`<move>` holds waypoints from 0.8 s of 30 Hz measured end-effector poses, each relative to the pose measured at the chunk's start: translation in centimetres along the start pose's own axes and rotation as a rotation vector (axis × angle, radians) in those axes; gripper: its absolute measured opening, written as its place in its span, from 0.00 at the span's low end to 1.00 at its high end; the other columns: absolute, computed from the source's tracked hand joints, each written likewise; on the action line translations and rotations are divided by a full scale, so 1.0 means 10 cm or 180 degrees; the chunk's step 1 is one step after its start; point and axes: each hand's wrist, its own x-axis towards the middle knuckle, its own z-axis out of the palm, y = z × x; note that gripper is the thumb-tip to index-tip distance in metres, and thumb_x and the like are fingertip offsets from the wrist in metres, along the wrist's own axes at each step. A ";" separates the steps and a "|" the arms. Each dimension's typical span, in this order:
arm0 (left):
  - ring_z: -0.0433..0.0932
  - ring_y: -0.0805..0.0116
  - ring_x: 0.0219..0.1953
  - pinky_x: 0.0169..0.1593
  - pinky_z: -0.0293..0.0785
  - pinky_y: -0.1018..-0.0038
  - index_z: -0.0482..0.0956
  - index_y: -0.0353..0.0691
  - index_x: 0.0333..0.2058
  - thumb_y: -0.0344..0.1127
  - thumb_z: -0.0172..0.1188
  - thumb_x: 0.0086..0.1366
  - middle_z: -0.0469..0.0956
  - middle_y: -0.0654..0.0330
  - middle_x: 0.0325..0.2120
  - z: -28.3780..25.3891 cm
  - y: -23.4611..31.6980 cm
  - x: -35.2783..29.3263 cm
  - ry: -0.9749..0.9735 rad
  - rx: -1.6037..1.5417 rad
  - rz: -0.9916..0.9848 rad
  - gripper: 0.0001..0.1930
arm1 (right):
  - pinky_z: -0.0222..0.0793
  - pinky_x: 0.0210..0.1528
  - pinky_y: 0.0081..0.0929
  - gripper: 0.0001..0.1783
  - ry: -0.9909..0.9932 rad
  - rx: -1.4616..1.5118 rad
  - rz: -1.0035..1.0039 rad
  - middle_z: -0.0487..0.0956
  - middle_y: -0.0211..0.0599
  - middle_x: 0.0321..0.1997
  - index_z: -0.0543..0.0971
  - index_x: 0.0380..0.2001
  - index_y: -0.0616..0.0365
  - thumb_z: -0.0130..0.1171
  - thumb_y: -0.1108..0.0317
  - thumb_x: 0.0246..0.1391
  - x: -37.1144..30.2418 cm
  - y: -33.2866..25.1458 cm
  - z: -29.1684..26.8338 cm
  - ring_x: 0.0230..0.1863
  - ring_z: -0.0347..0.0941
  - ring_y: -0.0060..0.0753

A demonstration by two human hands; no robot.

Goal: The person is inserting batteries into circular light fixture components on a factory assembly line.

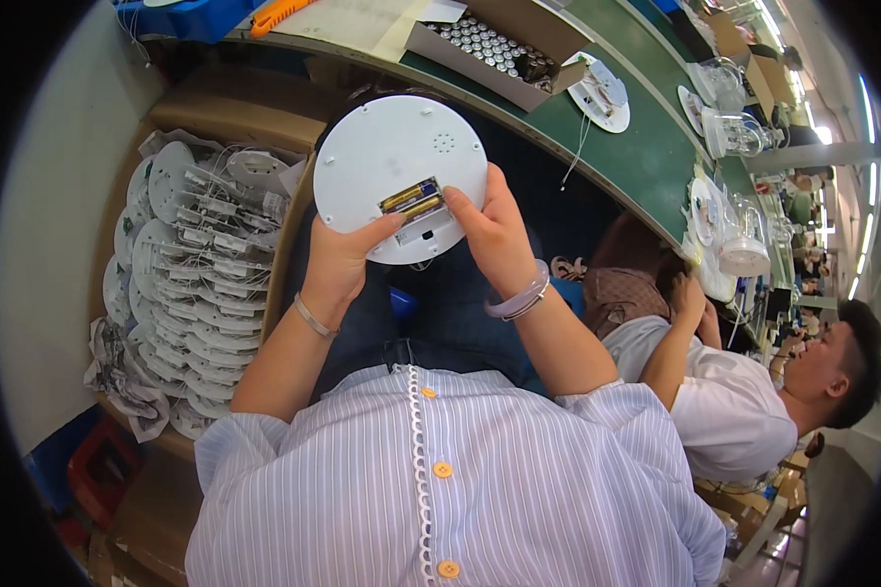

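Note:
Above my lap I hold a round white plastic disc point(392, 147) with small lugs around its rim and a cluster of little holes. Its open battery compartment holds gold-and-dark batteries point(411, 200) lying side by side. My left hand point(339, 256) grips the lower left edge, its thumb at the near side of the compartment. My right hand point(497, 235) grips the lower right edge, with its thumb touching the compartment's right end. The fingers of both hands are mostly hidden behind the disc.
At my left, a cardboard box point(235, 115) holds stacked white discs point(215, 293) with wires. On the green bench point(646, 161) ahead are an open carton point(524, 90) of batteries, another disc point(602, 98) and an orange tool point(279, 14). A co-worker point(715, 391) sits at right near clear lamp-like parts point(744, 132).

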 end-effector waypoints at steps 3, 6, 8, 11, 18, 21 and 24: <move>0.71 0.67 0.40 0.43 0.68 0.76 0.65 0.33 0.44 0.19 0.59 0.44 0.71 0.56 0.38 0.00 0.03 0.02 0.0038 -0.0136 -0.0074 0.24 | 0.62 0.42 0.22 0.21 -0.0153 -0.0438 -0.0235 0.69 0.43 0.38 0.60 0.44 0.67 0.50 0.69 0.48 0.10 0.05 -0.02 0.40 0.65 0.28; 0.70 0.68 0.42 0.46 0.66 0.76 0.65 0.33 0.45 0.18 0.57 0.45 0.70 0.56 0.40 -0.01 0.14 0.02 0.0051 -0.0375 -0.0100 0.24 | 0.60 0.42 0.28 0.22 0.0680 -0.1376 -0.1164 0.67 0.48 0.39 0.61 0.44 0.68 0.51 0.69 0.46 0.43 -0.11 -0.10 0.37 0.65 0.36; 0.70 0.68 0.42 0.46 0.66 0.76 0.64 0.33 0.45 0.18 0.56 0.46 0.70 0.56 0.40 -0.01 0.18 0.03 0.0048 -0.0382 -0.0128 0.24 | 0.56 0.42 0.36 0.16 0.1510 -0.3266 -0.2353 0.70 0.44 0.37 0.69 0.37 0.62 0.52 0.68 0.42 0.76 -0.28 -0.35 0.37 0.64 0.43; 0.70 0.68 0.42 0.46 0.66 0.76 0.64 0.33 0.46 0.18 0.56 0.46 0.69 0.56 0.41 0.01 0.16 0.02 0.0095 -0.0418 -0.0180 0.25 | 0.62 0.37 0.36 0.08 0.1371 -0.4432 -0.1665 0.75 0.37 0.26 0.77 0.21 0.56 0.53 0.64 0.41 1.10 -0.41 -0.57 0.33 0.68 0.41; 0.69 0.66 0.43 0.47 0.66 0.75 0.62 0.32 0.47 0.18 0.54 0.47 0.68 0.55 0.42 -0.06 0.05 0.00 0.0298 -0.0388 -0.0225 0.25 | 0.68 0.40 0.32 0.11 -0.0068 -0.4837 0.0039 0.75 0.49 0.34 0.78 0.27 0.60 0.51 0.71 0.36 1.58 -0.77 -0.68 0.38 0.72 0.44; 0.69 0.66 0.43 0.46 0.66 0.75 0.60 0.33 0.48 0.17 0.53 0.48 0.67 0.54 0.43 -0.03 0.09 -0.01 0.0380 -0.0363 -0.0311 0.26 | 0.68 0.39 0.30 0.11 -0.0151 -0.4688 0.0278 0.75 0.48 0.34 0.78 0.28 0.59 0.54 0.69 0.36 1.67 -0.78 -0.69 0.37 0.73 0.42; 0.69 0.65 0.44 0.46 0.66 0.74 0.60 0.33 0.49 0.17 0.51 0.49 0.67 0.54 0.44 0.00 0.11 0.00 0.0335 -0.0308 -0.0345 0.26 | 0.70 0.35 0.29 0.13 -0.0658 -0.4524 0.0745 0.77 0.44 0.30 0.78 0.27 0.59 0.61 0.65 0.34 1.67 -0.84 -0.73 0.34 0.74 0.37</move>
